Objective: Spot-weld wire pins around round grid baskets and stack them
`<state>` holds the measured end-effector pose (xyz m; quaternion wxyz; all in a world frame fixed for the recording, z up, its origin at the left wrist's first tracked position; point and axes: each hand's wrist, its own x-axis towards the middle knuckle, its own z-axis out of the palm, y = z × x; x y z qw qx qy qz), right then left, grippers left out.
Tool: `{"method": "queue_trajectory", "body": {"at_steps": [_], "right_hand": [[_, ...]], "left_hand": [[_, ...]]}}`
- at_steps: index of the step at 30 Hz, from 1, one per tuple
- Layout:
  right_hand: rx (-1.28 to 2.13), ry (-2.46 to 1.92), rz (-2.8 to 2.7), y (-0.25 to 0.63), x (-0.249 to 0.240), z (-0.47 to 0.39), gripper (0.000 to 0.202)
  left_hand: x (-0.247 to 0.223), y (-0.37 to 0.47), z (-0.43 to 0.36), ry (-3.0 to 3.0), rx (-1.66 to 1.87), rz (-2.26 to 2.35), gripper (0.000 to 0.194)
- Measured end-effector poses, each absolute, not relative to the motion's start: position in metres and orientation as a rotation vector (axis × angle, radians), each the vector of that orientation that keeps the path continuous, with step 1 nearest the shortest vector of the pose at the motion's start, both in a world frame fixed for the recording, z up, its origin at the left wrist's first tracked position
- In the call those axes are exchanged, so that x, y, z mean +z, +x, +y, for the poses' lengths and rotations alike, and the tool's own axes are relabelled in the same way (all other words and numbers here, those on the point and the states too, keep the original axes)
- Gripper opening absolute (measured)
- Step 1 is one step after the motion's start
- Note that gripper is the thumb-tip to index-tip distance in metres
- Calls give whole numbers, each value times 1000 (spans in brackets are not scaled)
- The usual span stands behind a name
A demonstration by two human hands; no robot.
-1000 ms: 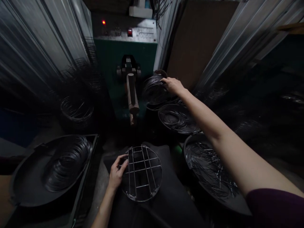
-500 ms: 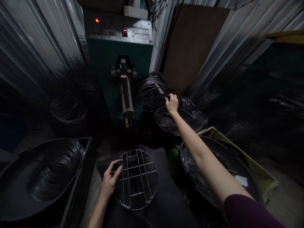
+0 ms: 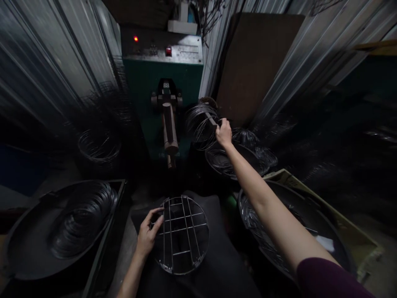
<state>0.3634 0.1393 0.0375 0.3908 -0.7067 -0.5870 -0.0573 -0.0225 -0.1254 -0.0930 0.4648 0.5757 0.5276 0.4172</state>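
Note:
A round wire rack (image 3: 186, 226), crossed by straight rods, rests over my lap on a dark apron (image 3: 221, 244). At its left rim my left hand (image 3: 148, 234) grips the edge between thumb and fingers. My right hand (image 3: 223, 133) is stretched forward, fingers curled in at the end of a bar (image 3: 211, 120). Loose wire rings (image 3: 200, 118) hang on that bar, right beside the fingertips. Whatever the right fingers hold is hidden by the hand and the dim light.
Ahead stands a green machine (image 3: 139, 78) with a lit red lamp and a jutting electrode arm (image 3: 170, 128). A dark basin (image 3: 27, 252) with coiled rings is at left. At right are a basin of wire pieces (image 3: 328, 211) and a smaller basin (image 3: 245, 155) behind my forearm.
The view has shifted slightly, so most things sit a little lower and to the right. My right hand has drawn in closer to the bar's end. My left hand stays on the rack.

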Motion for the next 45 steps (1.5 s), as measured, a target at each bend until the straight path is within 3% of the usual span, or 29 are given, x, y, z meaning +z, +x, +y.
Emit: {"method": "queue_trajectory", "body": {"at_steps": [5,15,24,31,37,45], "right_hand": [[-100,-1893,-1469,359,59,145,43],[-283,-1854,-1663,367,72,146,22],[-293,-1643,-1776,377,67,116,25],[-74,-1779,-1795,370,93,109,39],[-125,-1547,-1953,365,86,73,51],[-94,-1629,-1967,328,92,19,37]], "left_hand": [[-91,-21,-121,1342,1084,1320,45],[-89,-22,-103,1298,1080,1268,49],[-92,-20,-107,1348,1144,1284,47],[-91,-17,-109,1377,1126,1252,50],[-84,-24,-118,1394,1239,1317,50],[-65,-22,-125,1449,1414,1395,49]]}}
